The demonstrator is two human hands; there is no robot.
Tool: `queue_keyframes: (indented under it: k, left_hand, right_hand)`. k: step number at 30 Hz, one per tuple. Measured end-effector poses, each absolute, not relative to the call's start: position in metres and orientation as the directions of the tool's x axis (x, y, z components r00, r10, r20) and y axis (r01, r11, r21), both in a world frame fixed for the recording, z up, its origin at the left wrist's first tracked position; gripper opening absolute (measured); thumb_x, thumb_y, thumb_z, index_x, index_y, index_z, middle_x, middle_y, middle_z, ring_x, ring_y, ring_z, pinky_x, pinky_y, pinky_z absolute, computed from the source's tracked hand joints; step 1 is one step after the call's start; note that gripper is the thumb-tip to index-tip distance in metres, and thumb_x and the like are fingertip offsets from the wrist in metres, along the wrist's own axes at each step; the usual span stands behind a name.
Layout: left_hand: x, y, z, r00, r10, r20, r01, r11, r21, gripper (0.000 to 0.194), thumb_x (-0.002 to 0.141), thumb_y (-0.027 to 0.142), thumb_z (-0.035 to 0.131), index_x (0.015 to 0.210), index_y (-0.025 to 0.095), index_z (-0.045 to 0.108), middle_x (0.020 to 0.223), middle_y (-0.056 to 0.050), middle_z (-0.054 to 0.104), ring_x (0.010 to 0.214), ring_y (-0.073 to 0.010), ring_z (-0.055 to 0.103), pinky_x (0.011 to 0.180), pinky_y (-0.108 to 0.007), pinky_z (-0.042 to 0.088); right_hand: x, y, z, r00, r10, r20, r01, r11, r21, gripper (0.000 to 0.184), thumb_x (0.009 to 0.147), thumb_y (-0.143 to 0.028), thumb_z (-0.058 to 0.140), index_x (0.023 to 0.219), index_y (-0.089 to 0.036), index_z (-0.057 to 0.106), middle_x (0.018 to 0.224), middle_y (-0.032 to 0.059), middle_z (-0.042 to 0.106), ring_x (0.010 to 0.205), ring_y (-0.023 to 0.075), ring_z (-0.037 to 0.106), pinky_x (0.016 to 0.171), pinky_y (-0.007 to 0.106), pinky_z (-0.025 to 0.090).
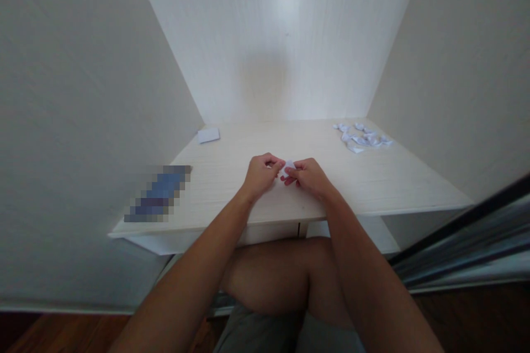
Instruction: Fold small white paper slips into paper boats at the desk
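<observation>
Small white paper piece [289, 166] sits pinched between both hands just above the near middle of the table [372, 182], the left hand [261, 172] closing its grip on the paper's left edge and the right hand [308, 176] clamping thumb and fingers on its right side. The paper looks thin, matte and already creased into a small angular shape — too small to tell which folds it carries. Being so light and so nearly covered by the fingertips, it could tear or crush if the two grips pull apart or press unevenly, and a crease could land crooked. At about 1 o'clock from the hands lies a cluster of folded white paper shapes [363, 137], crumpled-looking and pale; at 11 o'clock a flat stack of white paper squares [208, 134]. The table is pale wood grain, smooth, with a blurred blue object [159, 194] at 9 o'clock.
</observation>
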State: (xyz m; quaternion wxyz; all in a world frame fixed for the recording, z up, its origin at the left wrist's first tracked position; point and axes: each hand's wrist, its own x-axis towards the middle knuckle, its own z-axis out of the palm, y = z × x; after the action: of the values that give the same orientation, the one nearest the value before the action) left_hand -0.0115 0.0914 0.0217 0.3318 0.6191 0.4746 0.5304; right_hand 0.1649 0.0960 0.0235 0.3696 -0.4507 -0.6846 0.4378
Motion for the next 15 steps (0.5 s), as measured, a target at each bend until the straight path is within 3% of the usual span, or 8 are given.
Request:
queue_keyframes:
  k: [6,15]
  left_hand:
    - [-0.0086,0.0905,0.0190,0.001,0.963,0.271,0.165,-0.267,0.949,0.028,0.079,0.042,0.078,0.080,0.015,0.079,0.065,-0.004,0.070,0.055,-0.0130,0.058,0.053,-0.026,0.046]
    - [-0.0075,0.0893,0.0205,-0.006,0.971,0.240,0.057,-0.240,0.969,0.026,0.071,0.039,0.083,0.076,0.014,0.077,0.067,-0.005,0.070,0.057,-0.0124,0.058,0.051,-0.024,0.046]
  right_hand:
    - [0.1635,0.0975,0.0218,-0.282,0.955,0.090,0.242,0.162,-0.957,0.020,0.094,-0.024,0.065,0.083,-0.013,0.078,0.079,0.0094,0.082,0.059,0.0144,0.070,0.049,0.021,0.043]
    - [0.1642,0.0989,0.0202,-0.265,0.960,0.093,0.173,0.142,-0.975,0.017,0.095,-0.022,0.065,0.086,-0.013,0.077,0.085,0.0108,0.083,0.068,0.0159,0.076,0.050,0.019,0.045]
